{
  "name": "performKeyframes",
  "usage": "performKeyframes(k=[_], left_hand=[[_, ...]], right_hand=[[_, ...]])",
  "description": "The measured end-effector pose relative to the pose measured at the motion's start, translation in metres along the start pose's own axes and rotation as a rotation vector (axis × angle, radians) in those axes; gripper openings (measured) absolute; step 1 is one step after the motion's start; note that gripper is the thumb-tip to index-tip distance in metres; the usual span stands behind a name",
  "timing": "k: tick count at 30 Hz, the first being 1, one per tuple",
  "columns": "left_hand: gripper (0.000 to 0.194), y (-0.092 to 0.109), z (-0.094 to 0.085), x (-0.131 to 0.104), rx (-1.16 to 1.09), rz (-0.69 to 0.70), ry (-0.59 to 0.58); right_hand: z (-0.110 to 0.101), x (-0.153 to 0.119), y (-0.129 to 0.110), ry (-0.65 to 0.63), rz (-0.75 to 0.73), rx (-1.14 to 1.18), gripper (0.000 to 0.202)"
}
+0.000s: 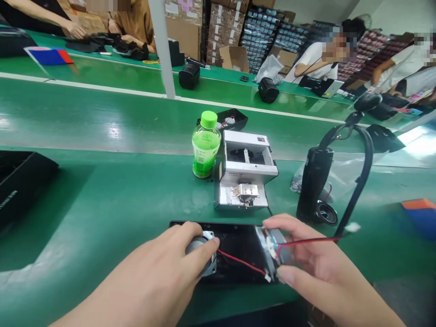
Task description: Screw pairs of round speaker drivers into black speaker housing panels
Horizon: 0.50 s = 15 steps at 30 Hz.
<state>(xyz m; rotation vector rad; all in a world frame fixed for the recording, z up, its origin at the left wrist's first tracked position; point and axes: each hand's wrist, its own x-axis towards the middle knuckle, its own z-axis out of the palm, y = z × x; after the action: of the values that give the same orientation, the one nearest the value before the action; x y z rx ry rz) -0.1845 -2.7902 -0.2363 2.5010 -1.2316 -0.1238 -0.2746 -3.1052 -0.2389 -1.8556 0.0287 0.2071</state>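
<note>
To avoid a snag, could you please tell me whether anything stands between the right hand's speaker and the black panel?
No solid obstacle shows, but a red wire runs over the black panel, its white connector beside the speaker in the right hand.

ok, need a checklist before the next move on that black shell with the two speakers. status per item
1. Left speaker steadied: ok, left hand is on it.
2. Right speaker in grip: ok, between thumb and fingers of the right hand.
3. Right speaker flat on the black shell: not ok, looks tilted.
4. Left speaker's wire plugged in: not ok, its white connector lies loose near the right speaker.
5. Left speaker fastened: cannot tell, the hand covers much of it.
6. Bottle capped and upright: ok, beside the grey-white machine.
</note>
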Motion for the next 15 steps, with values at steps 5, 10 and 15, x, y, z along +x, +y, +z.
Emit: performKeyframes(k=[5, 10, 15], left_hand=[[0.049, 0.0, 0.009, 0.017, 0.129, 0.045, -0.136], [0.056, -0.003, 0.012, 0.028, 0.244, 0.041, -0.326], [0.062, -0.005, 0.007, 0.031, 0.269, 0.099, -0.362]], right_hand=[[0.01, 0.009, -0.008, 0.071, -0.215, -0.695, 0.052], [0.013, 0.024, -0.02, 0.055, -0.262, -0.816, 0.042], [0.01, 0.019, -0.021, 0.087, -0.286, -0.766, 0.04]])
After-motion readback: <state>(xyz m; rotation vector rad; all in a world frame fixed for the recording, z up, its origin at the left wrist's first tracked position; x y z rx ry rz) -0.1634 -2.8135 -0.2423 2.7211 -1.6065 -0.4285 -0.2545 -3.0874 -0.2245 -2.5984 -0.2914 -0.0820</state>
